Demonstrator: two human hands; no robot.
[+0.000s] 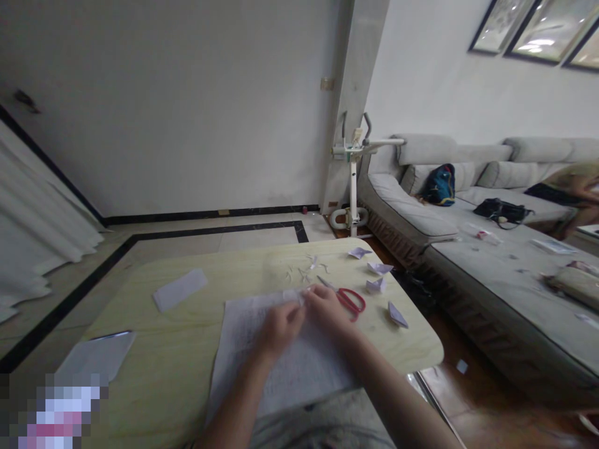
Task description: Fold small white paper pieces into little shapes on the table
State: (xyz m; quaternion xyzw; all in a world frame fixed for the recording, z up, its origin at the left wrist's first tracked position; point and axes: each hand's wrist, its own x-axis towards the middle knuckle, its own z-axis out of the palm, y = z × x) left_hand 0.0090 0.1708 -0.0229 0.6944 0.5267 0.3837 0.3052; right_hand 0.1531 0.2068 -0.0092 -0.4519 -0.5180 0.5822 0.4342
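Observation:
Above a large printed sheet of paper (241, 337), my left hand (281, 327) and my right hand (325, 308) meet with fingers closed. A small piece of white paper (294, 295) is pinched between them, its far part showing beyond the fingertips; the rest is covered by my hands. Scissors (353, 302) with red handles lie just right of my right hand, blades pointing away to the left. Thin paper scraps (304, 274) are scattered beyond my fingers. Along the table's right side stand several small folded paper boats (375, 285).
The pale wooden table (182, 337) has rounded corners. On its left lie a stack of paper strips (180, 290) and white paper (98, 358) with a pen (110, 335). A grey sofa (491, 280) and exercise equipment (353, 181) stand beyond. Another person (573, 187) sits at far right.

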